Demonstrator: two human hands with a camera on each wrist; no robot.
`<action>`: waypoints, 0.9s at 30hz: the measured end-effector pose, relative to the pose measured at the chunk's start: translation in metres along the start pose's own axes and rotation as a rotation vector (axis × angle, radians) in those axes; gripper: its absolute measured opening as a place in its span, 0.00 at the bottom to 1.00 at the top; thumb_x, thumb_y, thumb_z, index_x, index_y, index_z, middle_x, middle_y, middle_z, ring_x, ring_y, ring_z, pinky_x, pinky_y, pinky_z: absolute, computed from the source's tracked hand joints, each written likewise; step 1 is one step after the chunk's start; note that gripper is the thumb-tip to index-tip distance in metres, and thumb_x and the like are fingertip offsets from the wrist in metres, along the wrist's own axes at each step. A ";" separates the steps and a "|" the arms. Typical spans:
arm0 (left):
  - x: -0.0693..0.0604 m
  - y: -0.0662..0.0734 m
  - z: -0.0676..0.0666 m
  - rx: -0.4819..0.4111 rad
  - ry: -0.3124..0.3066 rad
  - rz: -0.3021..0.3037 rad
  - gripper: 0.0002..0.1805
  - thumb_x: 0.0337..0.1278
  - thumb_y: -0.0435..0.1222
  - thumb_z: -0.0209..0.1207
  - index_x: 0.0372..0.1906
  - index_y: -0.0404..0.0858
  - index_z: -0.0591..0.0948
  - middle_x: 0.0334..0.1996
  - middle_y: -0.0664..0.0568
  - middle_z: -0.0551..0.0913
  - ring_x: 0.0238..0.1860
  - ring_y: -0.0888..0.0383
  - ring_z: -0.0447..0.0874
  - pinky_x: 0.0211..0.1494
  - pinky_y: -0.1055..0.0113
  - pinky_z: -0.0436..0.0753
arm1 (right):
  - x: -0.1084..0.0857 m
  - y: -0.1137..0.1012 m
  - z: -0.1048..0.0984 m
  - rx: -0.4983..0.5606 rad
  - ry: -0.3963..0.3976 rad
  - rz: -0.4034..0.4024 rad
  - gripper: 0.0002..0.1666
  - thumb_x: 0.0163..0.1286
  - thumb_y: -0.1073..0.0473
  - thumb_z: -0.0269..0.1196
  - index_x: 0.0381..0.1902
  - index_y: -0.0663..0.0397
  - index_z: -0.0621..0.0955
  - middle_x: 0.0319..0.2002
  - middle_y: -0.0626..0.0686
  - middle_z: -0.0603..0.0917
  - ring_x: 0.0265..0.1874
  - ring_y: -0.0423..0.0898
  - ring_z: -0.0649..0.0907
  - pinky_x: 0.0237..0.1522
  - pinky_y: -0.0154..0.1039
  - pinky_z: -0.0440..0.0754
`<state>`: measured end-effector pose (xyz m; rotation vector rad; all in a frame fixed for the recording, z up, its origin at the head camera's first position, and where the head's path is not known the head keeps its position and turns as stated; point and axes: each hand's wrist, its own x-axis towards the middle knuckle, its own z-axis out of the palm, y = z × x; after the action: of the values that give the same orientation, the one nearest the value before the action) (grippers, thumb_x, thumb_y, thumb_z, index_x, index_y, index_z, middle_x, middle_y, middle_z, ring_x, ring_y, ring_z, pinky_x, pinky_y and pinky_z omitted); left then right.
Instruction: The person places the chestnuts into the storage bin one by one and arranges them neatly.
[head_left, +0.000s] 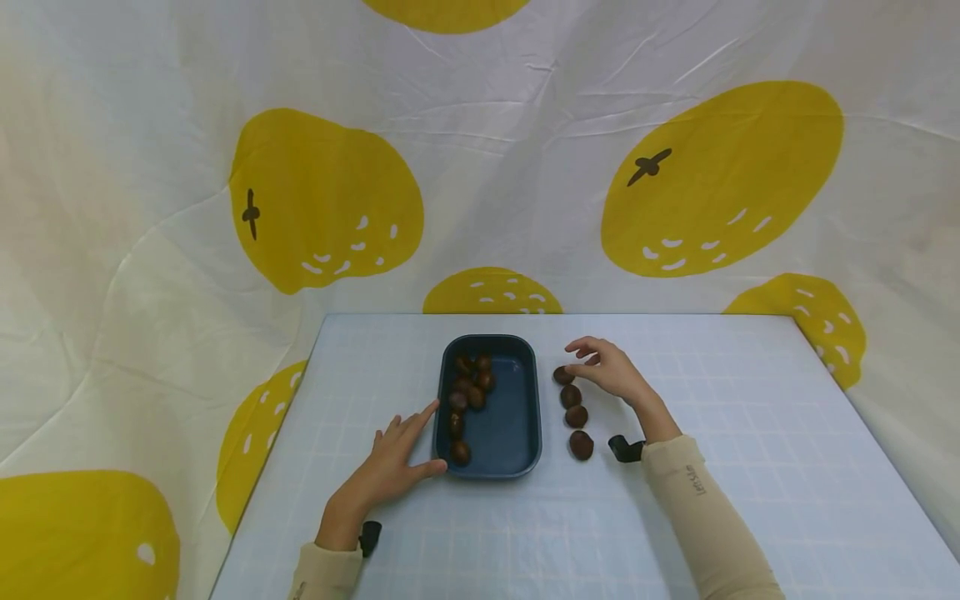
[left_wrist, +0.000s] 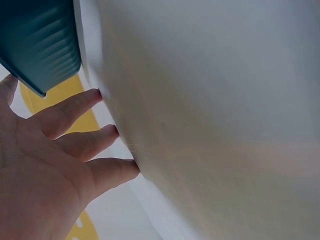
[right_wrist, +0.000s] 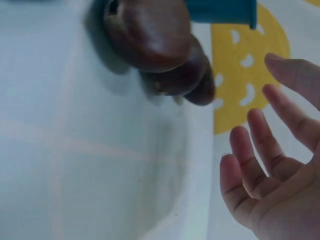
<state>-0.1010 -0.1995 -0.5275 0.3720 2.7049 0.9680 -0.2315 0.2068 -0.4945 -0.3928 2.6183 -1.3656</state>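
Note:
Several brown chestnuts [head_left: 581, 445] lie in a rough line on the table to the right of a dark blue tray [head_left: 510, 442]. My right hand [head_left: 611, 371] is over the far end of that line, its thumb beside the farthest chestnut [head_left: 562, 376]. The right wrist view shows its fingers spread and loosely bent, with nothing between them. At the tray's left side, my left hand [head_left: 393, 467] has its fingers stretched out, forefinger and thumb at the rim. Other fingertips rest on the table in the left wrist view. More chestnuts [head_left: 460, 452] are grouped along the tray's left half.
A pale, faintly checked cloth covers the table [head_left: 750, 500]. Behind it hangs a white curtain [head_left: 525, 208] with large yellow fruit prints. Each wrist carries a small black camera [head_left: 626, 449] near the sleeve.

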 end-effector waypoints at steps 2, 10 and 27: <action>0.000 -0.001 0.000 0.001 -0.001 -0.001 0.53 0.53 0.62 0.65 0.77 0.74 0.45 0.77 0.43 0.57 0.76 0.30 0.41 0.68 0.27 0.38 | 0.000 0.005 0.002 0.007 0.001 0.018 0.23 0.68 0.58 0.68 0.58 0.60 0.80 0.53 0.65 0.80 0.48 0.60 0.80 0.50 0.55 0.80; 0.000 0.000 -0.001 -0.006 -0.008 -0.004 0.53 0.54 0.62 0.65 0.78 0.72 0.46 0.77 0.42 0.57 0.76 0.30 0.41 0.68 0.27 0.37 | 0.004 0.023 0.014 -0.037 0.044 0.108 0.28 0.67 0.53 0.70 0.60 0.62 0.78 0.59 0.67 0.75 0.55 0.65 0.76 0.54 0.59 0.77; 0.000 0.000 0.000 -0.008 -0.007 -0.003 0.53 0.54 0.62 0.65 0.78 0.72 0.46 0.77 0.42 0.57 0.76 0.31 0.40 0.68 0.27 0.37 | 0.000 0.018 0.029 -0.188 0.108 0.148 0.29 0.61 0.48 0.73 0.53 0.61 0.82 0.51 0.69 0.76 0.53 0.66 0.73 0.50 0.59 0.74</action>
<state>-0.1015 -0.1997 -0.5274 0.3694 2.6937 0.9738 -0.2271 0.1944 -0.5257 -0.1475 2.8092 -1.1298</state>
